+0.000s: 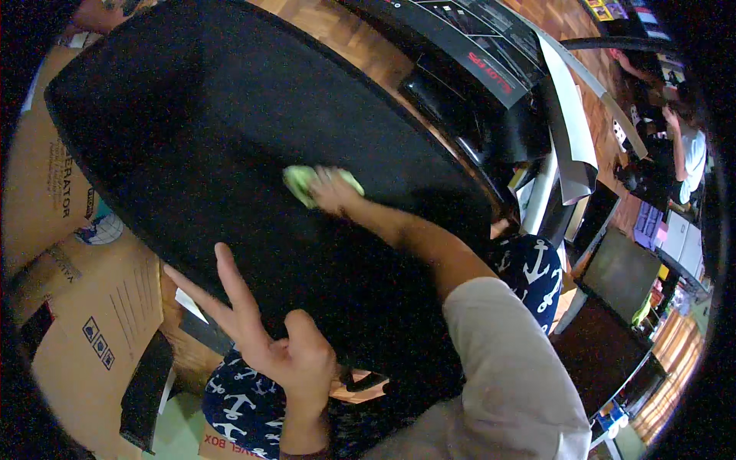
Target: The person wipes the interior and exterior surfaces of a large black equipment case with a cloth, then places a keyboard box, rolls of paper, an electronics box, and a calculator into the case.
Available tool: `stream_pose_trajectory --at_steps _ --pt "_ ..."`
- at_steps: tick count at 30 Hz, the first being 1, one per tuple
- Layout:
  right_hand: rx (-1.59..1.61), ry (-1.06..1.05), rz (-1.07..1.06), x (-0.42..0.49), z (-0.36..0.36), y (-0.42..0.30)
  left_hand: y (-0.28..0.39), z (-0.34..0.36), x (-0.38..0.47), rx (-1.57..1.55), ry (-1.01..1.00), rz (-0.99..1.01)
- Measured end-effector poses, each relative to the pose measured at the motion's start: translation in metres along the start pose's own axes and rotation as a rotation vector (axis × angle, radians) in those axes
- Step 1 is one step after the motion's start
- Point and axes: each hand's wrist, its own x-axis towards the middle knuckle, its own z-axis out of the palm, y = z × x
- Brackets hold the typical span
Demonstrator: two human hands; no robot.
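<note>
A large matte black panel (190, 144) with rounded corners stretches before me, between my knees in navy shorts with white anchors. My right hand (333, 192), blurred by motion, presses a light green cloth (299, 179) against the panel's dark face, near its middle. Closer to me is my left hand (287, 348), over the panel's left side. Two of its fingers are stretched out and spread, and the others are curled. Nothing shows in its grasp. One fingertip overlaps the panel's left edge; contact there cannot be told.
Cardboard boxes (98, 322) crowd the left. Beyond the panel's right edge lie a printed black box (483, 52) and a rolled white sheet (569, 132) on parquet flooring (322, 23). Another person (687, 152) sits at far right. A dark brown panel (601, 345) is at lower right.
</note>
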Motion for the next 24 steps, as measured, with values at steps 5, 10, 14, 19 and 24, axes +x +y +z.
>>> stream_pose_trajectory --at_steps 5,10,14,19,24 --pt "-0.466 0.769 0.373 0.144 -0.222 0.036 0.007 -0.003 0.002 0.042 -0.061 0.022" --pt "-0.314 0.369 -0.045 0.056 -0.247 -0.003 -0.009 -0.002 -0.003 0.027 0.021 -0.062" --pt "-0.177 -0.315 -0.248 -0.091 -0.089 -0.017 -0.003 -0.003 0.003 -0.025 -0.056 0.012" --pt "-0.05 -0.56 -0.026 -0.158 0.036 0.004 -0.009 0.001 0.002 -0.082 -0.063 -0.053" --pt "-0.098 -0.557 0.005 -0.159 0.048 0.005 -0.002 -0.004 0.008 0.037 -0.089 -0.022"
